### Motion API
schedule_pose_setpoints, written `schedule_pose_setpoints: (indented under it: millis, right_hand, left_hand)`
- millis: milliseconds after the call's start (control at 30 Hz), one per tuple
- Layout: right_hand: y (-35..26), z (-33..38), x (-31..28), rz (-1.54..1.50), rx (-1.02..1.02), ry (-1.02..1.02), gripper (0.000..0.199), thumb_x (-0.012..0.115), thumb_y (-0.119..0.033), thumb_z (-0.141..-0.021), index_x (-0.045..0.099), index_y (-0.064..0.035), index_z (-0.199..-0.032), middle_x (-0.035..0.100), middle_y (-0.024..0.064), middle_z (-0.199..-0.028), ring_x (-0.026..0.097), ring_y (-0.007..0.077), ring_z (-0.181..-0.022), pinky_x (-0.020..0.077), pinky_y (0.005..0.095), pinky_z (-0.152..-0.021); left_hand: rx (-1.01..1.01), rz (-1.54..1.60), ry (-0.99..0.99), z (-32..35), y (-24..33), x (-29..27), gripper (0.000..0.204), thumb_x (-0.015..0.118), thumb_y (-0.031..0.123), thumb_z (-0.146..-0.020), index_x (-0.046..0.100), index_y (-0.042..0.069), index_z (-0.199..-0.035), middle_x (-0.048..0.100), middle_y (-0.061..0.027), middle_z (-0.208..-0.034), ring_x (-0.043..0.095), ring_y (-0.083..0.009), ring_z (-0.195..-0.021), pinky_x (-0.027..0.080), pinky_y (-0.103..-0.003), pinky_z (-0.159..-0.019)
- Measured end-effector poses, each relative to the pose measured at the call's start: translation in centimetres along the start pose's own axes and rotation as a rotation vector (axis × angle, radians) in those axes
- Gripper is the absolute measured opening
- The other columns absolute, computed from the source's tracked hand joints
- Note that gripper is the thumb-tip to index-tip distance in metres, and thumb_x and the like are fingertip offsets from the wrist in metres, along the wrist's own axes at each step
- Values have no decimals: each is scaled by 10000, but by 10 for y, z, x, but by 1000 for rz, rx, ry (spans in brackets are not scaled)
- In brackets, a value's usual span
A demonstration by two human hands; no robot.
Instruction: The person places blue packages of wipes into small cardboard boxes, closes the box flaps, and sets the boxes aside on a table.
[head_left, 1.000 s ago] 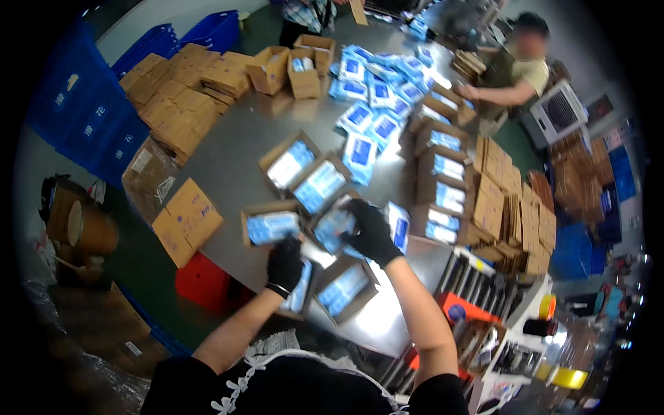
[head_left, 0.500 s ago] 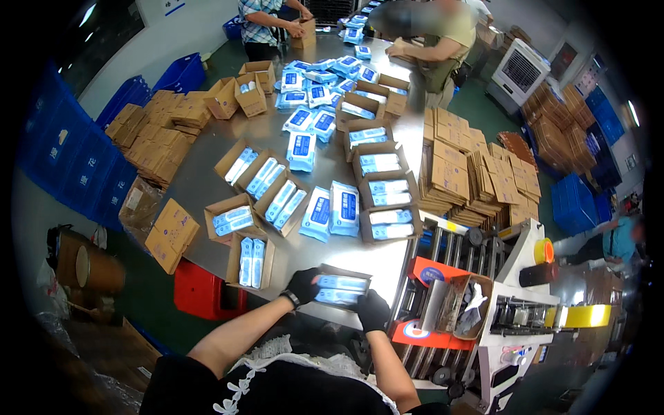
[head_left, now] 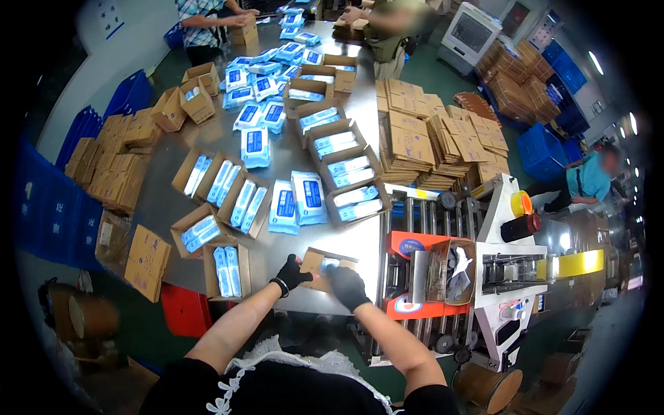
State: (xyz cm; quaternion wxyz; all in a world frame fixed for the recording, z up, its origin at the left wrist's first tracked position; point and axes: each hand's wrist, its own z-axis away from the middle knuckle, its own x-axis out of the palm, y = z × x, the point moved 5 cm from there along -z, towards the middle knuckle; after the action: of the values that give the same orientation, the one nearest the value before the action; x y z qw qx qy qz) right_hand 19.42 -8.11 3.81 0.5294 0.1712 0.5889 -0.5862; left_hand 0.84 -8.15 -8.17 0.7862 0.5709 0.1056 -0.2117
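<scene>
Both my hands wear black gloves and hold a small brown cardboard box point(head_left: 325, 265) at the near edge of the steel table point(head_left: 166, 200). My left hand point(head_left: 291, 274) grips its left end, and my right hand point(head_left: 346, 286) covers its right flap. A blue wipe pack shows inside the box. Just left stands an open box with two blue packs point(head_left: 225, 267). Right of the box sits a roller conveyor with an orange taping machine point(head_left: 432, 271).
Several open boxes filled with blue and white packs point(head_left: 353, 200) line the table, with loose packs point(head_left: 296, 200) between them. Flat cardboard stacks point(head_left: 422, 142) lie right, more cartons point(head_left: 117, 166) left. Other people work at the far end point(head_left: 387, 28) and at right point(head_left: 588, 176).
I turned from the middle of the table toward its near right edge. The box I hold has come toward the conveyor, and my right hand now lies over its flap.
</scene>
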Motion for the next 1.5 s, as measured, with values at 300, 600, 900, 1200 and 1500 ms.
schedule_pose_setpoints:
  millis: [300,600,900,1200,1500]
  right_hand:
    - [-17,20,5,202,132,527,551,551,-548,-825,571,-198,-1249,510,141,-1323,396,389,-1261,62,690,-1068]
    - [101,55,-26,229,209,487,410,606,-283,-773,577,-142,-1156,504,113,-1286,409,322,-1256,193,623,-1056]
    - [52,36,-59,-380,-42,613,540,762,-334,-689,549,-39,-1089,569,185,-1051,561,372,-967,440,450,-862]
    - [-8,13,43,-395,-419,-84,423,618,-296,-867,556,-65,-1216,583,126,-1223,567,302,-1114,469,414,-892]
    - [-68,-17,-16,-31,43,461,324,628,-294,-817,617,-108,-1082,603,130,-1114,551,318,-1064,386,477,-927]
  left_hand:
    - [364,52,-452,6,49,55,284,658,212,-809,493,9,-919,565,-59,-787,543,-163,-760,451,-332,-749]
    - [221,-217,546,-150,142,32,378,532,370,-884,535,25,-1036,590,-213,-915,573,-374,-830,465,-437,-742]
    - [396,-293,220,-12,89,-18,310,508,35,-667,626,14,-953,640,-188,-838,629,-351,-795,496,-418,-696]
    - [473,-455,-654,29,71,-32,465,699,381,-765,568,38,-1050,564,-171,-982,557,-340,-940,452,-401,-826]
    - [304,231,-251,5,-32,25,423,645,334,-814,468,61,-1084,569,-108,-910,548,-213,-894,435,-348,-774]
